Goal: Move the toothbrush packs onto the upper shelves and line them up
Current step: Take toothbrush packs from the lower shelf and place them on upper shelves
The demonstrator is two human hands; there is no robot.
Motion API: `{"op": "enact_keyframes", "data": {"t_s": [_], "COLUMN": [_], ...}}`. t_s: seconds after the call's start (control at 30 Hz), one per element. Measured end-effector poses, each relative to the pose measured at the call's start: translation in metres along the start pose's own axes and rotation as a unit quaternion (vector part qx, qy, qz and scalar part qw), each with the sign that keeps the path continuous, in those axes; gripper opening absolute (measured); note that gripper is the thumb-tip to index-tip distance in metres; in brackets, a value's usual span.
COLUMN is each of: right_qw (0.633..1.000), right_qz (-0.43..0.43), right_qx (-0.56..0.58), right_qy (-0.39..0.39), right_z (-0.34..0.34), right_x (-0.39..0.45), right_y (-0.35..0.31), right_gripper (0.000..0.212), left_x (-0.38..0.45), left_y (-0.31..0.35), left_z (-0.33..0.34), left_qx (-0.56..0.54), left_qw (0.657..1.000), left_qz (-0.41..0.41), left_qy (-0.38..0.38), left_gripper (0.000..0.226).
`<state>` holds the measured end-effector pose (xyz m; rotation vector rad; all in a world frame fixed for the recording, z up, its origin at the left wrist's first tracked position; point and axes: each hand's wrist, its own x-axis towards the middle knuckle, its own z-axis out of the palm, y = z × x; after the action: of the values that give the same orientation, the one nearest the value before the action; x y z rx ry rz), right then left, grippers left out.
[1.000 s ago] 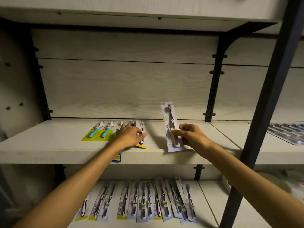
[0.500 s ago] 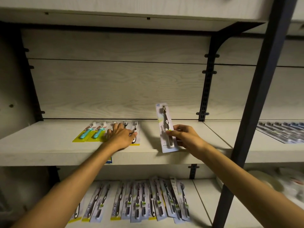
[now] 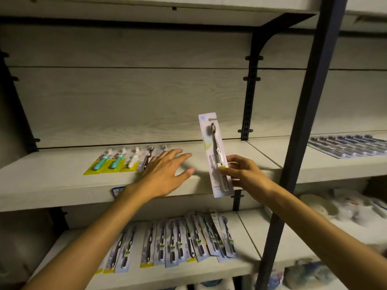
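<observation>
My right hand pinches a grey Niepoth toothbrush pack near its lower part and holds it upright in front of the upper shelf. My left hand hovers over that shelf with fingers spread, at the right end of a short row of toothbrush packs, two teal, one white and dark ones partly hidden by the hand. On the lower shelf lie several more toothbrush packs side by side.
A dark metal post stands just right of my right arm. Another row of packs lies on the neighbouring shelf at the far right. A shelf board hangs overhead. White items sit lower right, blurred.
My left hand has lifted off the row of packs and spread toward the right. The right hand has raised the held pack slightly, still upright.
</observation>
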<state>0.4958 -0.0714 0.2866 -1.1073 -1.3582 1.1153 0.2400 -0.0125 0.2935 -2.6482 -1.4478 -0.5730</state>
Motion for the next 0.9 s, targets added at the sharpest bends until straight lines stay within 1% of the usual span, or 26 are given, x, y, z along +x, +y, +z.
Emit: {"op": "enact_keyframes", "data": {"t_s": [0.03,0.13,0.17,0.23,0.3,0.47,0.6,0.77,0.9], "right_qw": [1.0,0.999,0.999,0.998,0.997,0.991,0.985,0.974,0.968], "right_qz": [-0.004,-0.016,-0.019,-0.024,-0.023,-0.016,-0.019,-0.016,-0.015], "right_qx": [-0.009,-0.024,-0.026,-0.024,-0.027,-0.021,-0.013,0.013,0.032], "right_qy": [0.005,0.025,0.033,0.05,0.072,0.13,0.17,0.228,0.247], "right_z": [-0.004,-0.016,-0.02,-0.03,-0.041,-0.071,-0.098,-0.14,-0.186], "right_x": [-0.009,-0.039,-0.051,-0.073,-0.093,-0.131,-0.153,-0.172,-0.175], "right_y": [0.001,0.004,0.004,0.004,0.004,0.004,-0.001,0.001,0.005], "right_gripper": [0.026,0.032,0.033,0.033,0.031,0.025,0.033,0.031,0.037], "left_x": [-0.004,-0.012,-0.013,-0.016,-0.016,-0.011,-0.004,0.011,0.023], "left_y": [0.007,0.028,0.035,0.049,0.064,0.108,0.143,0.185,0.227], "left_z": [0.0,-0.004,-0.005,-0.007,-0.007,-0.001,0.005,0.015,0.028], "left_qx": [-0.002,-0.021,-0.028,-0.035,-0.035,-0.048,-0.061,-0.08,-0.089], "left_qw": [1.0,0.999,0.998,0.996,0.993,0.983,0.973,0.962,0.955], "left_qz": [0.012,0.043,0.055,0.08,0.111,0.174,0.222,0.259,0.283], "left_qy": [0.0,0.003,0.005,0.014,0.02,0.026,0.025,0.027,0.022], "left_gripper": [0.08,0.069,0.07,0.077,0.079,0.07,0.065,0.058,0.056]}}
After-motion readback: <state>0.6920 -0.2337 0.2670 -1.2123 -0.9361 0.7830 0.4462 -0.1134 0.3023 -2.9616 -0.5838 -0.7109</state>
